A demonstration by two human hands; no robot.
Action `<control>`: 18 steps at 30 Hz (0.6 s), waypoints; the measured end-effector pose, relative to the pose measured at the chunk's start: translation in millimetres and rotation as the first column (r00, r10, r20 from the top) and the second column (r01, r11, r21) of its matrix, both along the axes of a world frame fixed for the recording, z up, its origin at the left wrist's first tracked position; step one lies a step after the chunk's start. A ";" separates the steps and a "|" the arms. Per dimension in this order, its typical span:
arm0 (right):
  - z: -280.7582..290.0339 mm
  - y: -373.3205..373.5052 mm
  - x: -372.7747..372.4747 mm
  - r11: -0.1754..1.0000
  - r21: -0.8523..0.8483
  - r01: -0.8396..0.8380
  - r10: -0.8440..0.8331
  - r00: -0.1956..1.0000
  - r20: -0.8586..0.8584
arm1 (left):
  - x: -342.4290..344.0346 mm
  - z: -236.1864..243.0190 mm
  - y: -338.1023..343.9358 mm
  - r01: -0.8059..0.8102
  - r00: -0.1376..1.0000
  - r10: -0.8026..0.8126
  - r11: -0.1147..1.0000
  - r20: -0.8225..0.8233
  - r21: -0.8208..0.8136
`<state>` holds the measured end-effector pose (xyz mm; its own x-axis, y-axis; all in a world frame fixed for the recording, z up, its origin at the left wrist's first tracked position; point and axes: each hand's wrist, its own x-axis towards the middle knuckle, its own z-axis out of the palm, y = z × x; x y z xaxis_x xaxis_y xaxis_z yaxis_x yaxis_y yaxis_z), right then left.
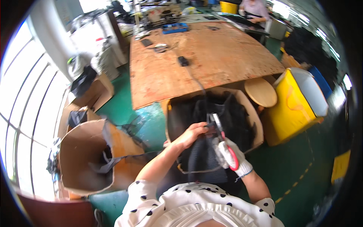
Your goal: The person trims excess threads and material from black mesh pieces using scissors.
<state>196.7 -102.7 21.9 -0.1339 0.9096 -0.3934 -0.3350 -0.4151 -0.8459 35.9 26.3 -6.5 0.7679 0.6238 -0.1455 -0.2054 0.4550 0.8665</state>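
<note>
My bare left hand (193, 133) is closed on a piece of black material (208, 124) over a large cardboard box (255, 121) heaped with black fabric (242, 113). My right hand (230, 155), in a white knitted glove, grips scissors (216, 122) with red handles, their blades beside the left hand's fingers at the black material. Dark ribbed material (204, 162) hangs below my hands toward my lap. A grey cord runs from a small black device (183, 61) on the wooden table (219, 53) down toward my hands.
An open cardboard box (79, 155) with dark strips stands at left, more boxes (102, 92) behind it. At right are a round wooden stool (261, 90) and a yellow bin (287, 109). The table holds a blue tray (175, 27); another person (253, 11) works beyond it.
</note>
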 end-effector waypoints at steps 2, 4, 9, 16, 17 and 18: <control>-3.0 2.6 7.9 0.995 -0.097 0.017 -0.027 0.995 -0.098 | 7.1 5.9 4.1 0.045 0.999 -0.044 0.997 -0.021 0.057; -20.0 8.6 22.1 0.992 -0.126 0.000 -0.044 0.936 -0.348 | 9.3 17.1 6.5 0.050 0.997 -0.048 0.998 -0.054 0.030; -35.2 22.7 32.8 0.970 0.118 0.213 -0.194 0.968 -0.157 | 5.7 -15.8 21.5 -0.047 0.945 0.240 0.771 -0.222 0.635; -32.3 23.7 27.7 0.806 0.561 0.188 -0.506 0.709 0.490 | 36.6 19.1 -32.9 -0.059 0.934 0.348 0.384 -0.085 0.922; -29.1 24.8 27.4 0.807 0.538 0.244 -0.534 0.691 0.487 | 36.5 26.1 -36.7 -0.033 0.935 0.341 0.367 -0.102 0.930; -29.5 26.4 26.7 0.722 0.673 0.161 -0.603 0.625 0.497 | 34.1 29.6 -38.4 -0.008 0.932 0.343 0.350 -0.120 0.937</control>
